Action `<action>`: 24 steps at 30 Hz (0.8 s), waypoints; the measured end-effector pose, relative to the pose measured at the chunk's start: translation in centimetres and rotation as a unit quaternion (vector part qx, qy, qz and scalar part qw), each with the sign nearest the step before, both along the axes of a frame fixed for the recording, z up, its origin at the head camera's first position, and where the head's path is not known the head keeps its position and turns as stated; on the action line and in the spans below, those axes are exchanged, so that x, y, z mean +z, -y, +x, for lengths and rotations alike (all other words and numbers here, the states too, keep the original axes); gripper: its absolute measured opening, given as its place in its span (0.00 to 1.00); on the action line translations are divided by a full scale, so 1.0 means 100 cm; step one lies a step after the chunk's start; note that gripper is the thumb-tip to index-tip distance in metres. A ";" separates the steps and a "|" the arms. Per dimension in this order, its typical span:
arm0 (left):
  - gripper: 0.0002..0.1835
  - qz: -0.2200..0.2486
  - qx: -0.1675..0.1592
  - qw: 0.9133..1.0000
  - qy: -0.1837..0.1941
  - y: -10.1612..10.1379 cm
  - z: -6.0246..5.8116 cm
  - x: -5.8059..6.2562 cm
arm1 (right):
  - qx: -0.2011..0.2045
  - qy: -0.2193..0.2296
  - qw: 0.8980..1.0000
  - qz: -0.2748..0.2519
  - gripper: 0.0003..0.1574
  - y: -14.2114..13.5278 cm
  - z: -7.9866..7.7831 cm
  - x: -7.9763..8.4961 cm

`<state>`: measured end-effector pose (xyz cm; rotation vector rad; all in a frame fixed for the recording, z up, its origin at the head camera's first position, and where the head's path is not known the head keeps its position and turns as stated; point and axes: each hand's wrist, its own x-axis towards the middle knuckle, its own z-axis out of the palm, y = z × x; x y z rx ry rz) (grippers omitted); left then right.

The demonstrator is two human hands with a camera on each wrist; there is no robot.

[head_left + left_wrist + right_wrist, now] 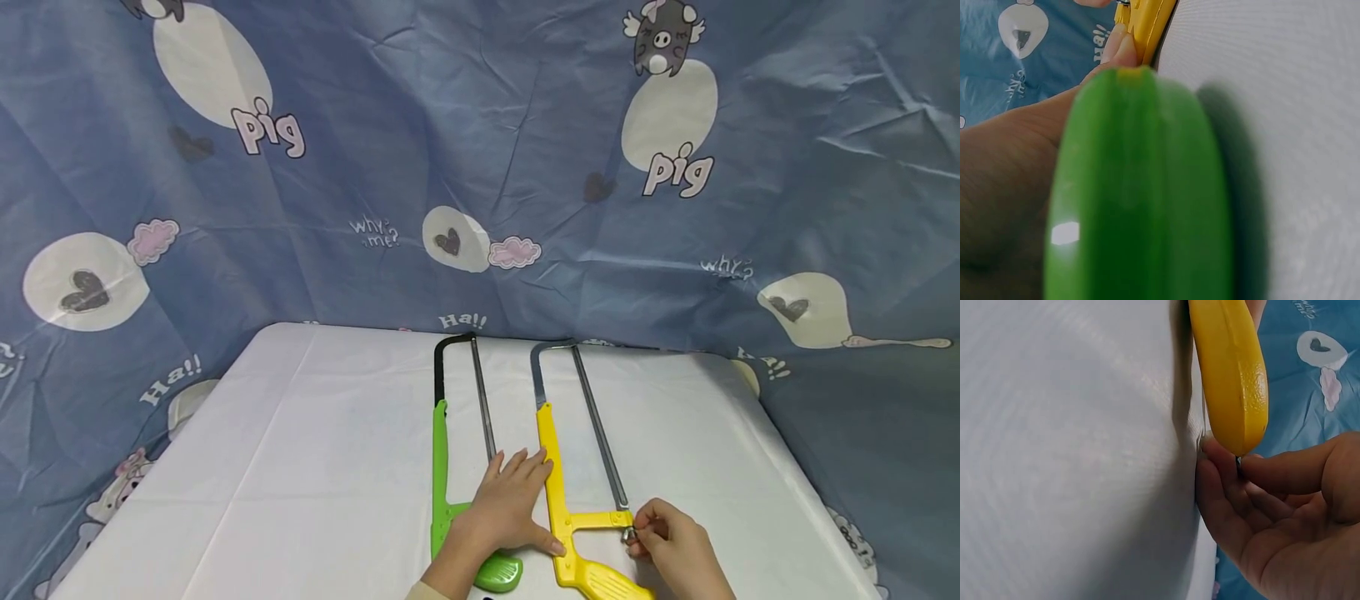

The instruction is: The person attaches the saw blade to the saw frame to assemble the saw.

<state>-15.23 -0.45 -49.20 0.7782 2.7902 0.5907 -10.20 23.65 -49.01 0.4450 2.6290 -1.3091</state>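
A hacksaw with a yellow frame point(555, 467) lies flat on the white-covered table, its grey blade point(600, 425) on the right side. My left hand point(504, 510) rests against that frame with fingers spread, thumb and index fingertip on the yellow. With thumb and fingertips, my right hand point(678, 550) pinches the small metal wing nut point(628, 536) at the end of the yellow crosspiece. In the right wrist view the yellow handle point(1232, 375) hides most of the nut. A second hacksaw with a green frame point(440, 458) lies under my left wrist, its green handle point(1141, 187) filling the left wrist view.
The white table cover point(247, 467) extends to both sides of the saws. Behind the table hangs a blue patterned cloth point(525, 167), which also runs down past the table's left and right edges. Both saws' far ends reach close to the back edge.
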 end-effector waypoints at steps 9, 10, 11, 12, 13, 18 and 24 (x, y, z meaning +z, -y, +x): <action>0.61 -0.004 -0.001 1.000 0.002 -0.001 0.001 0.000 | 0.038 -0.035 0.992 0.117 0.08 0.007 0.004 0.006; 0.61 -0.004 0.000 1.000 0.002 -0.001 0.001 0.001 | 0.043 -0.039 0.989 0.133 0.08 0.008 0.004 0.007; 0.61 -0.003 0.000 1.000 0.001 -0.001 0.001 0.001 | 0.047 -0.044 0.987 0.145 0.08 0.008 0.004 0.008; 0.61 -0.002 0.000 1.000 0.000 -0.001 0.001 0.001 | 0.050 -0.047 0.986 0.154 0.08 0.009 0.004 0.008; 0.61 -0.002 -0.001 1.000 0.000 -0.001 0.001 0.001 | 0.052 -0.050 0.985 0.157 0.08 0.009 0.003 0.008; 0.61 -0.004 -0.002 1.000 -0.002 0.000 0.001 0.001 | 0.054 -0.063 0.982 0.171 0.11 0.009 0.003 0.008; 0.61 -0.007 0.000 1.000 -0.004 0.000 0.001 0.000 | 0.063 -0.084 0.974 0.202 0.11 0.009 0.005 0.007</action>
